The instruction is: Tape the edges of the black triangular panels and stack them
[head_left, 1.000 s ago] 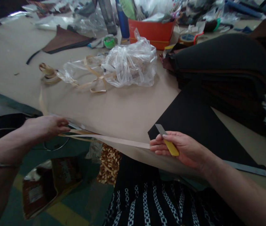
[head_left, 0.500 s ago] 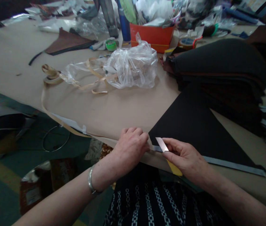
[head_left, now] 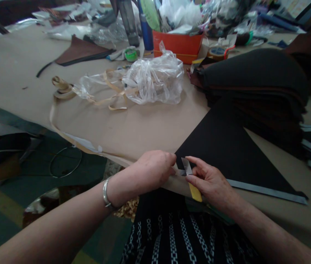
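My right hand (head_left: 209, 181) is closed around a yellow-handled knife (head_left: 191, 179), its flat metal blade pointing up at the corner of a black triangular sheet (head_left: 227, 150). My left hand (head_left: 154, 170) is closed in a pinch on a tan tape strip (head_left: 84, 146) right beside the blade, at the near edge of the brown-paper-covered table (head_left: 133, 128). The two hands almost touch. The strip trails left from my fingers along the table edge and up to a loose coil. A grey band runs along the black sheet's near edge.
A crumpled clear plastic bag (head_left: 154, 79) with tan strips lies mid-table. Behind it stand an orange box (head_left: 177, 44), bottles and clutter. A stack of dark sheets (head_left: 257, 84) fills the right. A brown triangular piece (head_left: 81, 51) lies far left. A wire ring (head_left: 66, 167) lies below the table edge.
My left hand moved from the far left along the strip to the black sheet's corner, beside my right hand. The knife blade has tipped more upright at that corner.
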`<state>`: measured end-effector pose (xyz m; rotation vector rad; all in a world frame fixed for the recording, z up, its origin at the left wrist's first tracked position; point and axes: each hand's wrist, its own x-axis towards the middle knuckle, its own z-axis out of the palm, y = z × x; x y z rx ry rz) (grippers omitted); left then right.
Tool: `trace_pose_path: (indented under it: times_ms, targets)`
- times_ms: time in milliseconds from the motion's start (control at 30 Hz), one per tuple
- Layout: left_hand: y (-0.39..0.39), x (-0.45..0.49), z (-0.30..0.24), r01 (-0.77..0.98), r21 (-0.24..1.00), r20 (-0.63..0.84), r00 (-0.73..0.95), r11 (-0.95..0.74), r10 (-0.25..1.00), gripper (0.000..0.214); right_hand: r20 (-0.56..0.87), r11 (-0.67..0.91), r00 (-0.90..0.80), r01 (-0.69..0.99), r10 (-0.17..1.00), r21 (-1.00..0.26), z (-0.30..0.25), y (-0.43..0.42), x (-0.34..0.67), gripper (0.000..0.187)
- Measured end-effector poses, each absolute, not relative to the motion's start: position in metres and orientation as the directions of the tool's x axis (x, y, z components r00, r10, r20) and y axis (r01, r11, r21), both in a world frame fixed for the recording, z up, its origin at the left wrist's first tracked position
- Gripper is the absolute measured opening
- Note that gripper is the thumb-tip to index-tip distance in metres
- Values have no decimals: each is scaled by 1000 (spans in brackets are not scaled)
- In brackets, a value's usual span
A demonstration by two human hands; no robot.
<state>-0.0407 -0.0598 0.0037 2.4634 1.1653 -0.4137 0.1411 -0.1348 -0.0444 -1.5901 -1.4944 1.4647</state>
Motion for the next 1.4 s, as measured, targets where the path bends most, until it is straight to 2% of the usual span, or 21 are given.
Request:
trace_pose_path:
  times_ms: [200,600,1033,1267,1400]
  targets:
    - [-53,-39,5,781,209,-489,605,-589,628,24,-320,-212,-209,416,924,-884,-43,-135,141,47]
    - [-52,-43,3,830,116,-486,526,-545,698,27,-274,-76,-254,591,927,-803,-38,-135,134,48]
    - [-48,-46,3,823,155,-502,542,-547,674,24,-280,18,-256,766,925,-643,-36,-135,123,49]
    - [-48,-44,5,830,162,-506,534,-534,677,28,-296,-19,-245,740,923,-672,-36,-135,124,48]
    - [-47,-45,3,828,181,-498,542,-531,677,29,-282,23,-254,779,925,-627,-39,-135,122,46]
